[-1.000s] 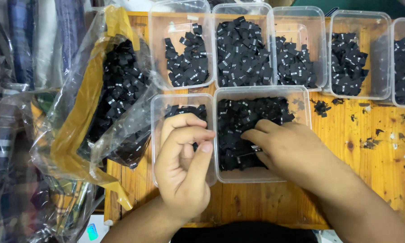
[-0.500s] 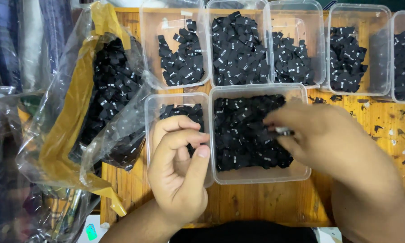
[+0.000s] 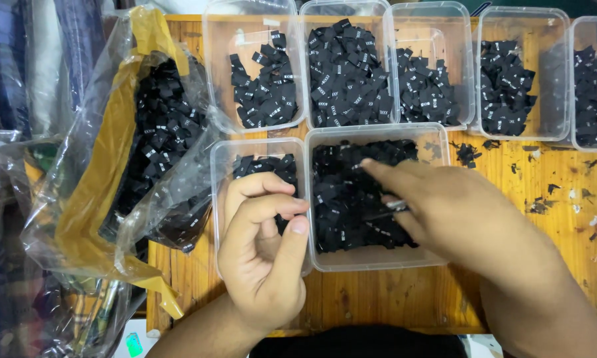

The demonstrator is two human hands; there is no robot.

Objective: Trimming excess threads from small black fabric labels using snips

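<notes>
My right hand [image 3: 464, 225] lies over a clear plastic tub [image 3: 378, 262] full of small black fabric labels [image 3: 341, 199]. Its forefinger stretches toward the back left across the pile, and a small grey metal tool [image 3: 395, 207] shows between its fingers. My left hand [image 3: 262, 258] is loosely curled, thumb up, above a narrower clear tub [image 3: 220, 166] that holds a few black labels [image 3: 265, 166] at its far end. I see nothing in its palm.
Several clear tubs of black labels [image 3: 345, 73] line the back of the wooden table [image 3: 550, 219]. A crumpled clear and yellow plastic bag [image 3: 93, 199] with more black labels lies at the left. Black scraps [image 3: 467, 154] dot the wood at the right.
My right hand slid from the left part of the big tub toward its right side, then stretched its forefinger back over the pile. My left hand has barely moved.
</notes>
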